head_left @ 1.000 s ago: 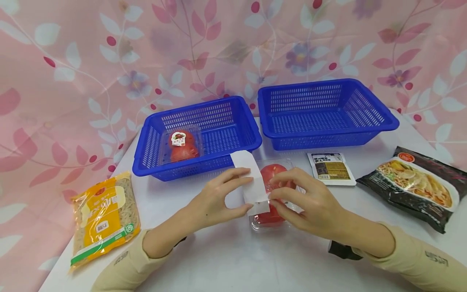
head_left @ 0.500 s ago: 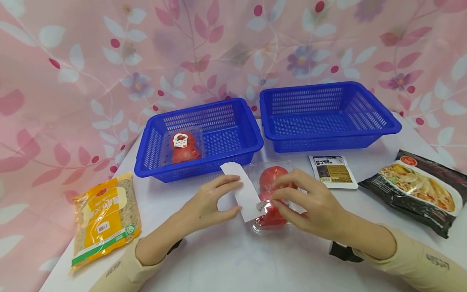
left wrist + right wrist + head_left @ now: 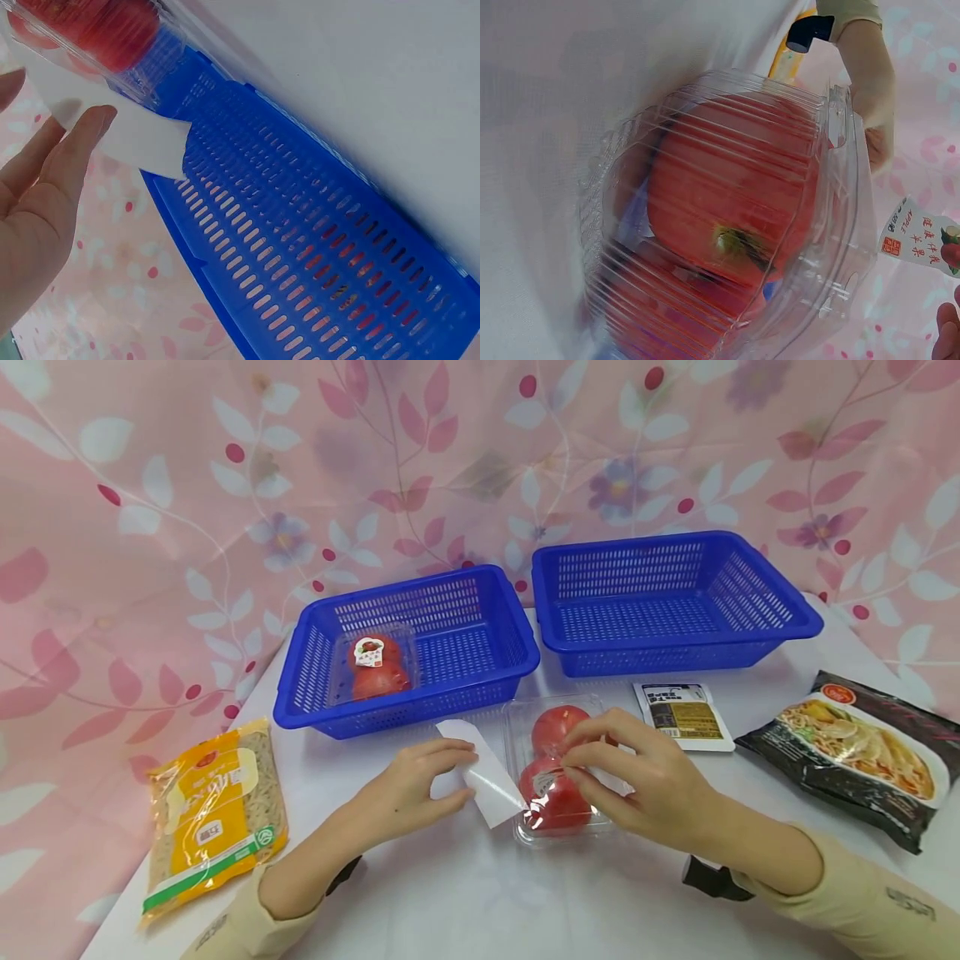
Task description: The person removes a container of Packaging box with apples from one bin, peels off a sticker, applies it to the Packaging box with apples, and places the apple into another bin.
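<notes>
Two red apples sit in a clear clamshell box (image 3: 558, 777) near the middle of the tabletop (image 3: 480, 893), just in front of the gap between two blue baskets. The right hand (image 3: 637, 772) rests on the box's right side, its thumb and forefinger pinching a small label (image 3: 600, 774) at the lid. The left hand (image 3: 408, 785), just left of the box, pinches a white backing strip (image 3: 483, 770) between thumb and fingers; the strip's lower end reaches the box's left edge. The left basket (image 3: 408, 647) holds a second box of apples (image 3: 375, 664); the right basket (image 3: 667, 597) stands toward the far right corner. A small sachet (image 3: 682, 714) and a dark noodle packet (image 3: 862, 747) lie along the right edge, and a yellow noodle bag (image 3: 213, 814) along the left edge.
</notes>
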A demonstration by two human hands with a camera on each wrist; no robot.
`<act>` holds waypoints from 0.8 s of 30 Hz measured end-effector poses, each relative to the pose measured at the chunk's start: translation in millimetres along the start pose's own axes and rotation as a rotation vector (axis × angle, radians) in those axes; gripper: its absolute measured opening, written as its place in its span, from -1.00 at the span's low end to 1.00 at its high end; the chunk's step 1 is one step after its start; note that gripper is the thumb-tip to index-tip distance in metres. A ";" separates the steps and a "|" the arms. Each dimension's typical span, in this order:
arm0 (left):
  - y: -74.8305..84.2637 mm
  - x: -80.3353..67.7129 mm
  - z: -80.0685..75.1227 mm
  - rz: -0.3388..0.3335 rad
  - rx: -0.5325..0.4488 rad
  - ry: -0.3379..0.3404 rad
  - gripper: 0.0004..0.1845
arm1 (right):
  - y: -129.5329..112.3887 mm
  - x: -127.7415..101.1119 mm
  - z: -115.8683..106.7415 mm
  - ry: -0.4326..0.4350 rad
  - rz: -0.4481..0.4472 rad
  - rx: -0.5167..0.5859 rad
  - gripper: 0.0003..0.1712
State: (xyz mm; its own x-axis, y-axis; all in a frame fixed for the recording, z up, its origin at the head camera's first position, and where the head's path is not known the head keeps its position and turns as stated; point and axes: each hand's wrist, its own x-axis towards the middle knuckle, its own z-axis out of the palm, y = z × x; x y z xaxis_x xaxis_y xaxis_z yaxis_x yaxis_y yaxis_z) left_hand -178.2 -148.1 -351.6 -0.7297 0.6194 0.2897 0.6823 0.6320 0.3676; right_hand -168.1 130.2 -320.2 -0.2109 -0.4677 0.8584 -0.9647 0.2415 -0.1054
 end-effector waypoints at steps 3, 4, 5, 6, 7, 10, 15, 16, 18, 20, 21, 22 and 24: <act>-3.7 -1.5 1.1 0.033 0.036 -0.040 -0.59 | 0.5 -0.7 -0.4 -0.002 0.003 -0.001 -0.77; -5.1 -2.1 1.7 0.045 0.050 -0.052 -0.59 | 0.7 -0.9 -0.4 -0.002 0.003 0.000 -0.77; -6.5 -2.7 2.2 0.057 0.061 -0.065 -0.59 | 1.0 -1.2 -0.4 -0.002 0.003 0.000 -0.77; -7.2 -3.0 2.3 0.063 0.062 -0.082 -0.60 | 1.2 -1.5 -0.5 -0.002 0.005 -0.001 -0.77; -7.9 -3.1 2.4 0.059 0.060 -0.108 -0.61 | 1.4 -1.9 -0.6 -0.003 0.009 -0.003 -0.77; -8.7 -3.8 2.3 0.017 0.049 -0.214 -0.60 | 2.8 -3.4 -0.9 -0.009 0.025 -0.012 -0.76; -9.3 -7.5 2.5 -0.052 0.047 -0.361 -0.62 | 6.4 -7.2 -2.9 -0.047 0.094 -0.016 -0.72; -9.6 -8.4 2.5 -0.057 0.052 -0.375 -0.62 | 7.8 -7.6 -3.7 -0.055 0.110 -0.014 -0.71; -10.2 -9.9 2.4 -0.058 0.071 -0.396 -0.64 | 10.7 -8.3 -5.6 -0.076 0.160 -0.002 -0.71; -10.7 -10.9 2.1 -0.049 0.088 -0.413 -0.65 | 14.1 -8.0 -7.5 -0.090 0.201 -0.001 -0.85; -10.8 -11.1 1.8 -0.042 0.096 -0.419 -0.65 | 15.7 -7.9 -8.7 -0.098 0.229 0.002 -0.92; -11.0 -11.4 1.6 -0.042 0.103 -0.426 -0.65 | 17.3 -7.8 -9.8 -0.104 0.254 0.000 -0.94; -11.0 -11.6 1.1 -0.032 0.113 -0.430 -0.64 | 20.2 -7.6 -11.6 -0.116 0.297 -0.021 -0.80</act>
State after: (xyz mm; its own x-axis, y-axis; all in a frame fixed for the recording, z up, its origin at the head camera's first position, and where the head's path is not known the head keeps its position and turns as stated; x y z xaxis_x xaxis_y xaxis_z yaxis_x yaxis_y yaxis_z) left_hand -177.2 -161.8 -360.0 -0.6823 0.7207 -0.1229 0.6775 0.6864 0.2643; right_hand -184.2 148.5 -323.1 -0.5009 -0.4679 0.7281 -0.8549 0.3990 -0.3316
